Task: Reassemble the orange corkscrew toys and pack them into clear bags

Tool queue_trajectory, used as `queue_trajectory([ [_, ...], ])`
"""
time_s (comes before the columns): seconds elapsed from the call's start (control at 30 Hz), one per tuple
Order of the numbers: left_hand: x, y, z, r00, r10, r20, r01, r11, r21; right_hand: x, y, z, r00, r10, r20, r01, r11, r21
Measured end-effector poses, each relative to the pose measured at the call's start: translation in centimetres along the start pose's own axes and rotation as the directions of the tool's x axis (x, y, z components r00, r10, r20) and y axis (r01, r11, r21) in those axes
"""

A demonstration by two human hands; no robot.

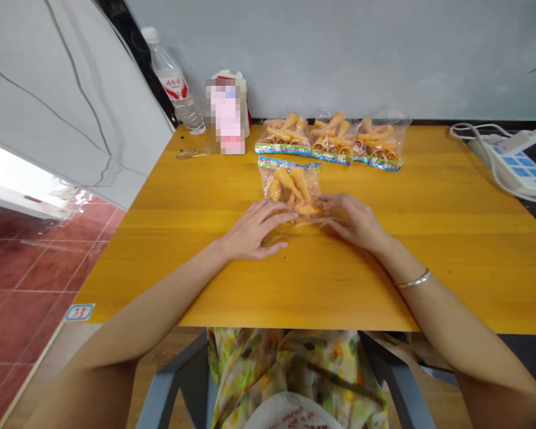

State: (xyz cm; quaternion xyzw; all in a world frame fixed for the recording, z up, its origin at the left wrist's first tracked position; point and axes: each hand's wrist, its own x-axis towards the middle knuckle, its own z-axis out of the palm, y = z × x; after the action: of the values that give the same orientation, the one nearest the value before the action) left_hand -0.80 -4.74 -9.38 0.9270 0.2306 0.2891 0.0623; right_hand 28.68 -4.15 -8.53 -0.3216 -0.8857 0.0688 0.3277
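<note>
Fingers [280, 218] of both hands [254, 229] [352, 221] press a clear bag [268, 205] of orange snacks [290, 185].

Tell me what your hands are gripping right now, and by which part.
The left hand and right hand have their fingertips on the loose near end of a clear plastic bag of orange snacks; a firm pinch cannot be told.

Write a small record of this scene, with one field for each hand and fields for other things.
Left hand: on the lower end of a clear plastic bag of orange snacks
Right hand: on the same bag, silver bangle at wrist
Nearby: three similar bags with colourful strips, in a row
Rest: clear plastic water bottle, white-and-blue power strip, yellow wooden table
</note>
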Motion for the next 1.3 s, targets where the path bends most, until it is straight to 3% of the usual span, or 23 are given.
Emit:
queue_trajectory([
  [0.17,-0.1,-0.4,-0.1,0.997,0.015,0.076,-0.024,0.992,0.121,0.2,-0.9,0.4,0.988,-0.147,0.043,0.150,0.984,-0.091],
  [0.27,-0.1,-0.7,0.0,1.000,-0.005,0.023,0.003,0.996,0.091,0.3,-1.1,0.8,0.990,-0.142,-0.016,0.142,0.990,-0.011],
  [0.43,0.1,-0.7,0.2,0.966,-0.204,-0.159,0.170,0.964,-0.203,0.3,-1.1,1.1,0.992,0.052,-0.117,-0.038,0.992,0.121],
  [0.57,0.3,-0.4,0.4,0.888,-0.431,-0.159,0.351,0.861,-0.369,0.5,-1.7,1.4,0.961,0.239,-0.142,-0.210,0.958,0.194],
  [0.7,0.3,-0.2,1.0,0.777,-0.623,-0.092,0.495,0.694,-0.522,0.4,-2.4,2.1,0.890,0.455,-0.008,-0.425,0.837,0.344],
  [0.83,0.4,-0.3,1.5,0.724,-0.687,-0.065,0.534,0.617,-0.578,0.3,-2.2,2.9,0.821,0.562,0.099,-0.529,0.684,0.502],
  [1.0,0.7,-0.1,1.6,0.711,-0.701,-0.058,0.527,0.586,-0.615,0.5,-1.9,3.2,0.799,0.586,0.132,-0.542,0.609,0.579],
  [1.17,0.7,-0.4,1.8,0.708,-0.704,-0.054,0.511,0.564,-0.649,0.8,-2.2,3.0,0.788,0.589,0.176,-0.576,0.608,0.546],
  [1.3,0.6,-0.6,1.6,0.750,-0.660,-0.040,0.523,0.630,-0.574,1.0,-2.4,3.0,0.770,0.607,0.194,-0.611,0.617,0.497],
])
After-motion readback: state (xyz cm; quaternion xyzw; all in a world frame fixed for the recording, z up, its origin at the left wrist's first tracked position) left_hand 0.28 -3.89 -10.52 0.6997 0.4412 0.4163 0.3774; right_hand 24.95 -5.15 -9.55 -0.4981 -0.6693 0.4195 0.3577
